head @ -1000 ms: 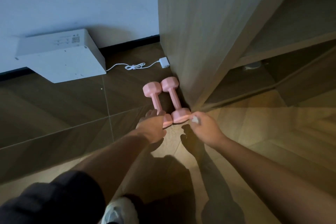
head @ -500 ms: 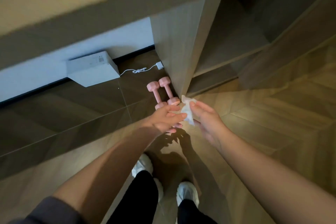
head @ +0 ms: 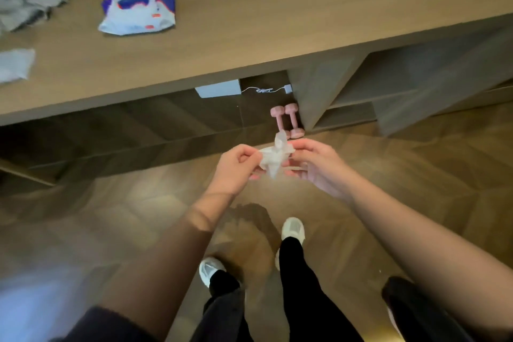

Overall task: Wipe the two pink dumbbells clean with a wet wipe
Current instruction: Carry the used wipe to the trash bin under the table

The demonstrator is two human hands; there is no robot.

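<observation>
Head view: both hands hold one crumpled white wet wipe [head: 273,157] between them in front of the wooden worktop [head: 277,30]. The left hand [head: 236,166] has a curled grip on one edge, and the right hand [head: 319,168] pinches the other. The two pink dumbbells [head: 293,121] lie side by side on the floor under the worktop, against its upright panel. Pulling could tear the wipe, or a loose pinch could drop it onto the floor. The wipe hides the left dumbbell's near end. How clean either dumbbell is cannot be made out, and the worktop's left end is blurred.
</observation>
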